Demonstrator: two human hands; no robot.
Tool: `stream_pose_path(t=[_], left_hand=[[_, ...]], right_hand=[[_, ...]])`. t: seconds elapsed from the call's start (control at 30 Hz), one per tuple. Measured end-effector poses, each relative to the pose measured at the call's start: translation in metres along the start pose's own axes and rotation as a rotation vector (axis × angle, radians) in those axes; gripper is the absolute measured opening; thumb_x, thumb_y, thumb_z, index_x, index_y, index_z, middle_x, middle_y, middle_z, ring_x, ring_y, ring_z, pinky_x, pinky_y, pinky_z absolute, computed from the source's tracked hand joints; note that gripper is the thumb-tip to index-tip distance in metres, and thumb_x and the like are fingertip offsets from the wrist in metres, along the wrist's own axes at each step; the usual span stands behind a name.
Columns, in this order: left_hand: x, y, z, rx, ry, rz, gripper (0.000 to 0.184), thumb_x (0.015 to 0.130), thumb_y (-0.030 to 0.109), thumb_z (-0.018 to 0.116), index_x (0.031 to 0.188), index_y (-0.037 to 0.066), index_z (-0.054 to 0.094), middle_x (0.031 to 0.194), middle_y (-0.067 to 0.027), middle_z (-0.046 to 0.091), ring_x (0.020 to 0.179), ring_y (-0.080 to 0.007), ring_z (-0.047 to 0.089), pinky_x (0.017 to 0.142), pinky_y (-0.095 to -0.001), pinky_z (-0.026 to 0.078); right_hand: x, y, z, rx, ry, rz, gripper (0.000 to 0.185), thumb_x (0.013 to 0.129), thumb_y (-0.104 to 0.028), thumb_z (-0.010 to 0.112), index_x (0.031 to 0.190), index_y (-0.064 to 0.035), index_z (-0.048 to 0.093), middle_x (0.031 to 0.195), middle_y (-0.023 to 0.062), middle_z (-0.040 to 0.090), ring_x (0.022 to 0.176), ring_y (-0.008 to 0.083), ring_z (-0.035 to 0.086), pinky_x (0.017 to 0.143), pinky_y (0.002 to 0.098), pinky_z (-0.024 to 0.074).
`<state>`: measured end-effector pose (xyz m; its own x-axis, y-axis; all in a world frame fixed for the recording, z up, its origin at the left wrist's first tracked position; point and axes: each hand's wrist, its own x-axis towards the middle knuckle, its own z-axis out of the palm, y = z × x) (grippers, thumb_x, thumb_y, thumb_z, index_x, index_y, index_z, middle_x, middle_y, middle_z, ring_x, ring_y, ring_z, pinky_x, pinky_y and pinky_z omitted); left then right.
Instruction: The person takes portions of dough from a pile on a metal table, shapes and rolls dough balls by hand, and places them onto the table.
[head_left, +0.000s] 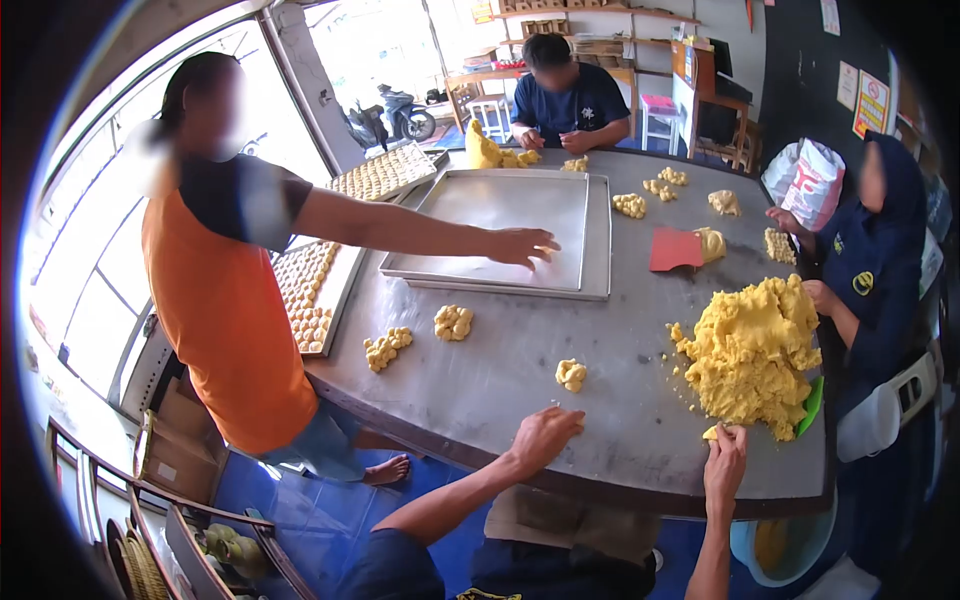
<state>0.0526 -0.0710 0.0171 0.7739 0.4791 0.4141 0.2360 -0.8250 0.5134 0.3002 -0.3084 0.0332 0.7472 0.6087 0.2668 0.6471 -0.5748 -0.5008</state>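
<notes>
Near the table's front edge, my left hand (548, 437) is closed, fingers pressed together and pointing right; a trace of yellow shows at its fingertips, too small to make out. A small cluster of dough balls (571, 375) lies just beyond it. My right hand (727, 447) pinches a small piece of yellow dough (712, 433) at the front right of the table. Behind that hand rises a large crumbly mound of yellow dough (755, 350), with a green scraper (811, 407) at its right side.
Stacked metal trays (500, 225) lie mid-table, under a co-worker's outstretched arm. Filled trays (305, 290) stand at the left. Two other people work at the back and right. Dough clusters (453, 322) and a red sheet (676, 249) lie around. A blue tub (790, 550) stands below.
</notes>
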Motion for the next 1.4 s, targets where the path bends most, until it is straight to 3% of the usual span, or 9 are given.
stream_pose_path(t=[0.03, 0.17, 0.27, 0.37, 0.73, 0.9, 1.07, 1.27, 1.4], left_hand=[[0.0, 0.003, 0.007, 0.209, 0.067, 0.158, 0.025, 0.089, 0.025, 0.072, 0.104, 0.005, 0.067, 0.096, -0.0115, 0.071, 0.099, -0.0288, 0.069, 0.08, -0.0426, 0.057], [0.034, 0.041, 0.006, 0.413, -0.467, -0.186, 0.039, 0.09, 0.041, 0.067, 0.097, 0.003, 0.067, 0.1, -0.0097, 0.072, 0.116, -0.0296, 0.063, 0.095, -0.0482, 0.051], [0.071, 0.013, 0.032, 0.429, 0.218, 0.226, 0.038, 0.091, 0.039, 0.062, 0.101, 0.002, 0.062, 0.118, -0.0164, 0.063, 0.133, -0.0346, 0.047, 0.111, -0.0581, 0.034], [0.076, 0.0, 0.061, 0.298, 0.0, 0.212, 0.037, 0.092, 0.033, 0.059, 0.109, 0.001, 0.056, 0.132, -0.0215, 0.049, 0.141, -0.0381, 0.033, 0.117, -0.0656, 0.015], [0.091, -0.017, 0.057, 0.27, -0.007, 0.31, 0.041, 0.081, 0.03, 0.062, 0.108, 0.0, 0.054, 0.119, -0.0167, 0.051, 0.13, -0.0327, 0.044, 0.12, -0.063, 0.006], [0.069, -0.01, 0.055, 0.546, 0.19, 0.372, 0.022, 0.086, 0.022, 0.058, 0.102, 0.007, 0.059, 0.103, -0.0098, 0.055, 0.112, -0.0256, 0.052, 0.107, -0.0546, 0.029], [0.058, -0.003, 0.065, 0.515, 0.129, 0.158, 0.016, 0.087, 0.022, 0.06, 0.095, 0.009, 0.057, 0.097, -0.0076, 0.054, 0.104, -0.0243, 0.053, 0.1, -0.0514, 0.033], [0.001, 0.005, 0.054, 0.588, 0.07, 0.088, 0.019, 0.087, 0.016, 0.058, 0.104, 0.006, 0.06, 0.108, -0.0123, 0.057, 0.11, -0.0274, 0.051, 0.1, -0.051, 0.034], [0.002, 0.028, 0.022, 0.221, -0.095, -0.292, 0.018, 0.091, 0.015, 0.058, 0.107, 0.007, 0.06, 0.112, -0.012, 0.059, 0.11, -0.0285, 0.052, 0.096, -0.0483, 0.036]], right_hand=[[-0.004, -0.005, -0.004, -0.058, 0.0, 0.002, 0.039, 0.088, 0.0, 0.065, 0.126, 0.0018, 0.064, 0.127, 0.021, 0.055, 0.115, 0.0401, 0.054, 0.096, 0.044, 0.0468], [-0.012, -0.007, 0.011, -0.184, 0.201, -0.039, 0.039, 0.089, -0.007, 0.069, 0.127, 0.0004, 0.065, 0.128, 0.0242, 0.053, 0.117, 0.042, 0.05, 0.1, 0.046, 0.044], [-0.007, -0.007, 0.023, -0.096, 0.105, 0.041, 0.039, 0.089, -0.01, 0.07, 0.126, 0.0006, 0.066, 0.126, 0.0262, 0.053, 0.116, 0.0418, 0.051, 0.1, 0.0463, 0.0439], [0.0, 0.003, 0.029, -0.029, 0.015, 0.011, 0.038, 0.087, -0.003, 0.068, 0.125, 0.0008, 0.066, 0.125, 0.0234, 0.054, 0.114, 0.038, 0.053, 0.098, 0.0447, 0.0455], [-0.005, -0.021, 0.035, -0.287, 0.101, -0.121, 0.049, 0.089, 0.007, 0.055, 0.138, 0.0084, 0.047, 0.133, 0.0247, 0.047, 0.121, 0.0397, 0.051, 0.105, 0.0452, 0.0427], [0.003, -0.011, 0.031, -0.082, -0.061, -0.108, 0.042, 0.088, 0.008, 0.053, 0.13, 0.0049, 0.058, 0.121, 0.0213, 0.057, 0.112, 0.036, 0.053, 0.099, 0.0423, 0.0448], [0.008, -0.009, 0.032, -0.416, -0.007, -0.415, 0.035, 0.086, 0.004, 0.058, 0.121, 0.005, 0.063, 0.106, 0.0212, 0.059, 0.099, 0.0328, 0.056, 0.091, 0.0389, 0.0462], [0.033, -0.003, 0.0, -0.198, -0.196, -0.191, 0.021, 0.085, 0.005, 0.057, 0.105, 0.0109, 0.061, 0.102, 0.0213, 0.051, 0.1, 0.0365, 0.054, 0.094, 0.0416, 0.0448], [0.001, 0.011, 0.019, -0.276, -0.093, -0.196, 0.048, 0.087, 0.008, 0.052, 0.134, 0.0145, 0.045, 0.134, 0.0321, 0.044, 0.122, 0.0419, 0.049, 0.108, 0.0427, 0.0401]])
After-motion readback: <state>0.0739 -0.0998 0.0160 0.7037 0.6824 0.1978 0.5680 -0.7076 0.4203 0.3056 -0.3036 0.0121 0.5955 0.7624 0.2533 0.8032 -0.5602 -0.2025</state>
